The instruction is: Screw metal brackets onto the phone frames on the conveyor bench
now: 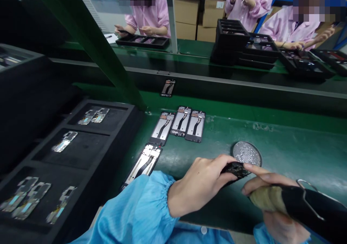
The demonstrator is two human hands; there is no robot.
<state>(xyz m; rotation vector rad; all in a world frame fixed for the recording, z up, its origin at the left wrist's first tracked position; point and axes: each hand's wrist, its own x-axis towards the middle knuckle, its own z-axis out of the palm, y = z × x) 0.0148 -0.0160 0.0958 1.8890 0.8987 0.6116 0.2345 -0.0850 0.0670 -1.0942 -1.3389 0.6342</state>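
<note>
My left hand (pixel 196 186) is closed around the edge of a dark phone frame (pixel 236 169), held tilted over the bench. My right hand (pixel 272 179) grips a black electric screwdriver (pixel 300 204) with tan tape around its front and a wire hanging loop. Its tip is hidden. A fingertip of that hand touches the right end of the phone frame. Just behind both hands sits a round dish (pixel 246 153) full of tiny silver pieces, perhaps screws. Opened phones lie to the left: a nearer phone (pixel 143 162), partly behind my sleeve, and a group of three phones (pixel 181 121).
Black foam trays (pixel 92 153) holding circuit boards (pixel 65 141) stand along the left. One more phone (pixel 168 88) lies by the back ledge. A green post (pixel 103 48) slants across the upper left. Beyond the ledge, people in pink work among black trays (pixel 230 41).
</note>
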